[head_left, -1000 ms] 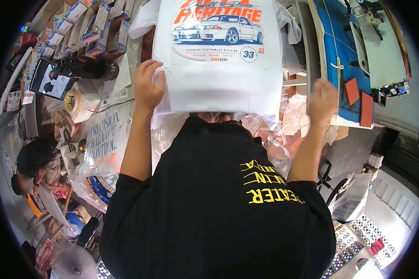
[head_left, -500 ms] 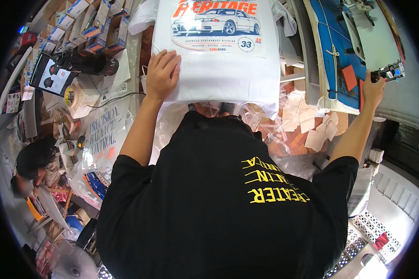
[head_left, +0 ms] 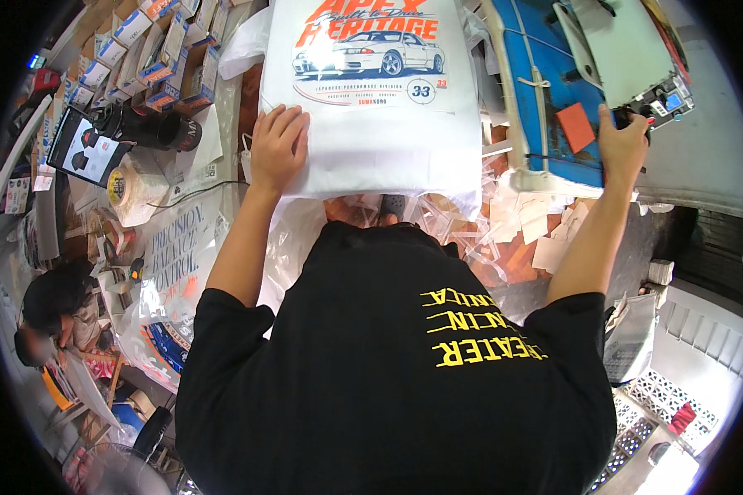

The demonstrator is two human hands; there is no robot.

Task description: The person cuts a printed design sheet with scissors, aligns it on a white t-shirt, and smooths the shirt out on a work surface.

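Observation:
A white T-shirt (head_left: 371, 157) lies spread in front of me, printed with a white car and orange lettering. My left hand (head_left: 279, 153) rests flat on its lower left part, fingers outstretched and touching the cloth. Off to the right, my right hand (head_left: 623, 148) is closed around a black handle (head_left: 630, 118). The handle adjoins a small control box (head_left: 669, 101) with a blue display. Beside that hand is a blue panel (head_left: 545, 115) with a pale edge and a cord across it. An orange-red sheet (head_left: 576, 128) lies on the panel.
Small open cardboard boxes (head_left: 169, 62) stack at the far left, near a tablet (head_left: 85, 150), a black bottle (head_left: 153, 124) and a tape roll (head_left: 128, 188). Paper and film scraps (head_left: 504, 223) litter the floor. Another person (head_left: 58, 305) sits at lower left, above a fan (head_left: 120, 470).
My right hand, the handle, control box and blue panel have shifted left, closer to the T-shirt. The whole view has shifted a little too. My left hand stays flat on the shirt.

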